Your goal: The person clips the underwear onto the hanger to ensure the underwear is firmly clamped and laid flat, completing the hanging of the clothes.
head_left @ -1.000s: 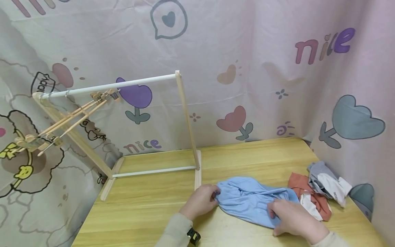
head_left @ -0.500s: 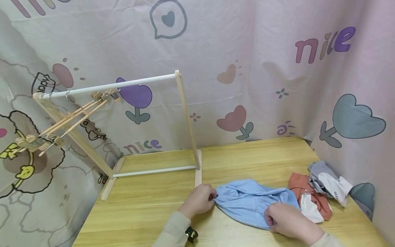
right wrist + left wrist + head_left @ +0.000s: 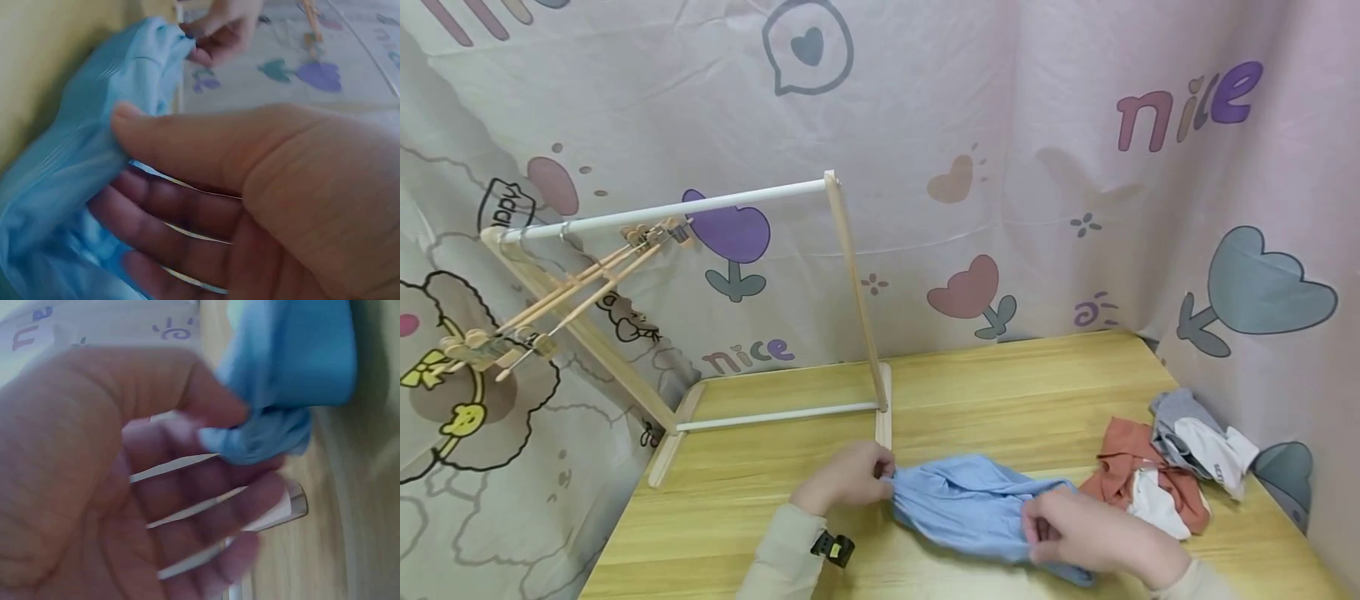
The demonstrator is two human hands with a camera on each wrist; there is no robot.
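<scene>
In the head view, the blue cloth stretches between the two hands over the near part of the wooden table; the left hand pinches its left end, a black device strapped at that wrist; the right hand grips the cloth near its other end, a loose corner hanging below the fingers; how much of it rests on the wood I cannot tell. Just right of it lie an orange-and-white cloth and, touching that, a grey-and-white cloth; farther left stands a rack, a clip hanger hooked on its top bar; behind runs a printed curtain.

In the left wrist view, thumb and forefinger pinch a bunched end of the blue cloth; the other three fingers are spread, away from it.

In the right wrist view, the thumb lies over the cloth's folds, fingers beneath, holding it between them; at the top, the left hand pinches the far end.
</scene>
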